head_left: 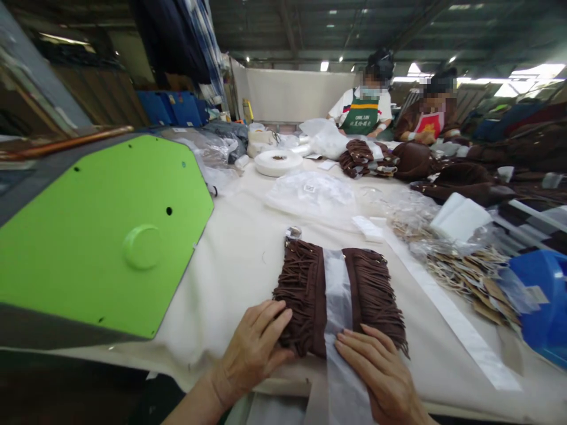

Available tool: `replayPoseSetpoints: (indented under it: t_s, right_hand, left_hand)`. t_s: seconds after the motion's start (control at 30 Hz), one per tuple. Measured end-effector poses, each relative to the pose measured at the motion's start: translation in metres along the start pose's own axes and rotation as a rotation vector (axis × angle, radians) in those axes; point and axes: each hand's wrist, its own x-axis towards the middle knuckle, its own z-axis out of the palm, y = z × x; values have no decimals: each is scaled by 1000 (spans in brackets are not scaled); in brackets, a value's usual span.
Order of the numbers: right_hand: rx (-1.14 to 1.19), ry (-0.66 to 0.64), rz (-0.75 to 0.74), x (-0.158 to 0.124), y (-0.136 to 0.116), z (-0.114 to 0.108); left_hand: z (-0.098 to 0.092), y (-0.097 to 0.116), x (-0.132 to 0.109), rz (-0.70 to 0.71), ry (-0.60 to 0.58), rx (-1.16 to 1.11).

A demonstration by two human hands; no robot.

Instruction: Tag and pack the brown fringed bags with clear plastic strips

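Observation:
A folded brown fringed piece (310, 289) lies on the white table (239, 260) in front of me, with a translucent white band (337, 295) running lengthwise over its middle and off the near edge. My left hand (254, 348) rests on the near left corner of the fringe, its fingers stretched flat and slightly curled over the tassels. My right hand (376, 369) lies flat on the band and the table just below the piece's near right corner, fingers spread.
A green machine panel (101, 236) fills the left. A long white strip (447, 313), piled paper tags (469, 277), a blue bin (544, 301) and plastic bags (314, 192) lie to the right and behind. A tape roll (278, 162) sits farther back. Two people work at the far end amid brown goods.

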Motion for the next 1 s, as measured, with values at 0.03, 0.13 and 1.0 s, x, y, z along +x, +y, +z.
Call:
replayPoseSetpoints:
  t_s: [0.03, 0.13, 1.0]
  right_hand:
    - [5, 0, 3, -2, 0, 1]
    - [4, 6, 1, -7, 1, 5]
    - [-8, 67, 2, -10, 2, 12]
  left_hand:
    - [-1, 0, -5, -68, 12, -23]
    - [1, 7, -14, -305, 36, -101]
    - [-15, 12, 7, -418, 201, -121]
